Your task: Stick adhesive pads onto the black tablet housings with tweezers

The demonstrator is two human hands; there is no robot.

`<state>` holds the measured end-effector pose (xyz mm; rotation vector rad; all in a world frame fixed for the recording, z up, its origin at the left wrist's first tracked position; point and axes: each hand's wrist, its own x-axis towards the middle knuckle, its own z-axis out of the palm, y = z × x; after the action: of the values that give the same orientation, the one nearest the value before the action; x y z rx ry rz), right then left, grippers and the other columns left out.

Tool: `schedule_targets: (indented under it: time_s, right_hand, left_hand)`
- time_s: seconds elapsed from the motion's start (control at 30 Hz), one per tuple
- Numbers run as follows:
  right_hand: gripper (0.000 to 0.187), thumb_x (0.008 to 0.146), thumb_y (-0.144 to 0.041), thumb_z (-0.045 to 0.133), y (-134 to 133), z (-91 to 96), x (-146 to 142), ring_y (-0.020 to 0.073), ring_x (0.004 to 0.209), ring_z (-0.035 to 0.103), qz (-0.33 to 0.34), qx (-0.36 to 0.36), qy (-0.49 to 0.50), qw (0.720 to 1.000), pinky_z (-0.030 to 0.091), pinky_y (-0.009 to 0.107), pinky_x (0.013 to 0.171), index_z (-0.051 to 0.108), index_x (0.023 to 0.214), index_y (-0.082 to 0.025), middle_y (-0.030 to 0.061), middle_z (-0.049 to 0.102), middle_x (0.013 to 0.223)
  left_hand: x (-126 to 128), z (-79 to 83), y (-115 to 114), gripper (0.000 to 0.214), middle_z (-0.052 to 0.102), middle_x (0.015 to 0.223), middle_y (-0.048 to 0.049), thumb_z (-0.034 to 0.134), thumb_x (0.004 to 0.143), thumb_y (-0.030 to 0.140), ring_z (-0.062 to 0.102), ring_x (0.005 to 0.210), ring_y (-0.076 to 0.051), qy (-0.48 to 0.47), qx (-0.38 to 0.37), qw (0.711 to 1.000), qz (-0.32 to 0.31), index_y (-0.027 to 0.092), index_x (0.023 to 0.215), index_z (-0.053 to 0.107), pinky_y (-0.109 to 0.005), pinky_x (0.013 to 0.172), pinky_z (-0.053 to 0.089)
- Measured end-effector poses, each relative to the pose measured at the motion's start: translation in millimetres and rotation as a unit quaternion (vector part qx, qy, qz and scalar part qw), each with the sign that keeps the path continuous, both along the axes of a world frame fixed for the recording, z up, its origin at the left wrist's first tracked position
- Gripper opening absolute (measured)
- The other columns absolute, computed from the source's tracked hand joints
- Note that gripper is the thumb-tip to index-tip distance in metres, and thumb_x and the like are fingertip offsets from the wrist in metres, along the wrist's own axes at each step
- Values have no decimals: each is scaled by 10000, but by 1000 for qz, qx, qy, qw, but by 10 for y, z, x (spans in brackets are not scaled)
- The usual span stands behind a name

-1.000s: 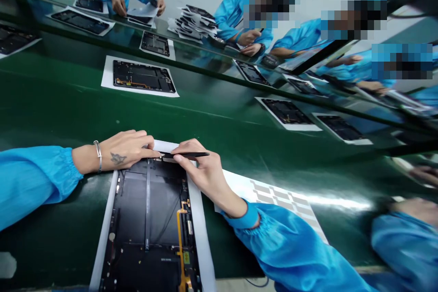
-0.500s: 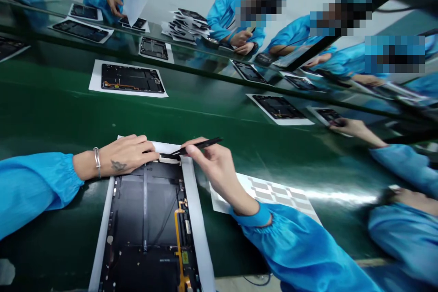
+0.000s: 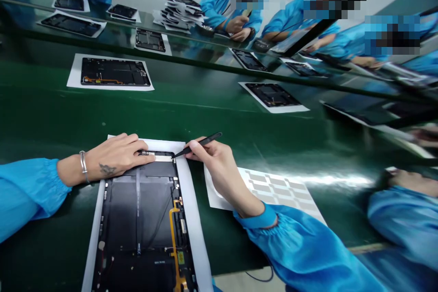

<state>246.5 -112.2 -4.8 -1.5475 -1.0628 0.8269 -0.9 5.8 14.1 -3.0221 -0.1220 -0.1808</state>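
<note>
A black tablet housing (image 3: 154, 219) lies lengthwise in front of me on white paper (image 3: 195, 219), with an orange flex cable (image 3: 173, 232) along its right side. My left hand (image 3: 119, 159) rests across the housing's far left corner, fingers stretched out. Its fingertips touch a pale adhesive strip (image 3: 164, 158) at the far end. Black tweezers (image 3: 205, 140) are pinched in my right hand (image 3: 219, 162). Their tip meets the housing at the strip's right end.
A white sheet of grey stickers (image 3: 278, 187) lies under and beyond my right forearm. Other tablet housings (image 3: 112, 73) sit on papers across the green bench (image 3: 191, 100). Co-workers in blue sit opposite, near a stack of housings (image 3: 181, 13). A blurred co-worker's sleeve (image 3: 404, 219) is at right.
The tweezers' tip has moved from near my left fingertips to the strip's right end. My left fingers have drawn slightly back, uncovering more of the far edge. The neighbour's reaching hand has withdrawn.
</note>
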Motion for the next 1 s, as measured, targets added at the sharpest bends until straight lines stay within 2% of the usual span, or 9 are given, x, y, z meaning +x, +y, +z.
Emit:
schedule_targets:
  time_s: [0.17, 0.3, 0.37, 0.47, 0.57, 0.67, 0.73, 0.87, 1.0]
  right_hand:
    - [445, 770, -608, 734, 21, -17, -7, 212, 726, 691, 6, 9, -8, 1000, 597, 369, 732, 686, 766, -165, 56, 685, 765]
    - [442, 798, -615, 702, 56, -44, -7, 218, 721, 689, 5, 21, -14, 1000, 601, 388, 732, 681, 800, -173, 50, 677, 770]
    - [410, 842, -598, 664, 53, -11, -6, 222, 773, 686, 16, 48, -42, 998, 592, 382, 742, 678, 823, -188, 58, 687, 823]
    - [304, 939, -494, 582, 25, 117, -11, 230, 913, 674, 41, 133, -132, 981, 558, 364, 779, 659, 852, -213, 78, 704, 952]
    - [175, 993, -309, 505, 39, 255, -33, 199, 819, 653, 121, 180, -253, 943, 517, 336, 746, 637, 912, -228, 48, 680, 847]
    - [198, 965, -149, 461, 142, 301, -87, 199, 789, 606, 260, 153, -390, 870, 466, 333, 718, 643, 937, -221, 55, 652, 843]
    - [222, 933, -94, 456, 239, 281, -138, 212, 834, 588, 321, 121, -459, 820, 434, 340, 726, 648, 919, -204, 79, 642, 906]
    - [158, 910, -90, 507, 391, 238, -235, 210, 839, 561, 371, 72, -526, 762, 377, 328, 706, 637, 882, -174, 87, 611, 930]
    - [136, 914, -92, 506, 455, 280, -291, 209, 829, 538, 401, 66, -561, 722, 343, 334, 698, 625, 895, -156, 91, 596, 924]
  left_hand:
    - [7, 34, 8, 383, 633, 1152, -70, 403, 1024, 126, 517, 880, -188, 28, 14, 1000, 0, 274, 1341, 559, -309, 698, 369]
    - [130, 108, -37, 416, 627, 1071, -80, 433, 1016, 149, 537, 826, -192, 63, 35, 997, 7, 286, 1398, 524, -303, 642, 371]
    - [239, 143, -102, 440, 624, 1030, -82, 452, 1016, 171, 558, 793, -195, 82, 44, 996, 16, 304, 1432, 500, -295, 611, 374]
    - [385, 158, -206, 457, 623, 1009, -89, 447, 1018, 170, 595, 771, -202, 97, 55, 993, 43, 328, 1445, 493, -286, 583, 389]
    - [408, 114, -229, 435, 627, 997, -100, 443, 1014, 161, 615, 779, -213, 87, 59, 993, 53, 283, 1425, 515, -291, 578, 413]
    - [274, 47, -142, 321, 648, 989, -100, 472, 996, 167, 609, 812, -202, 50, 26, 997, 43, 190, 1288, 604, -298, 633, 459]
    - [143, 9, -66, 294, 672, 1047, -89, 478, 975, 137, 604, 865, -189, 20, -27, 999, 40, 178, 1224, 628, -287, 691, 480]
    - [-28, -33, 10, 347, 685, 1177, -70, 443, 950, 63, 598, 984, -187, -36, -133, 990, 26, 181, 1212, 639, -283, 777, 489]
    - [-22, -42, 10, 319, 693, 1147, -84, 451, 943, 45, 590, 960, -190, -54, -169, 984, 4, 149, 1149, 671, -292, 785, 477]
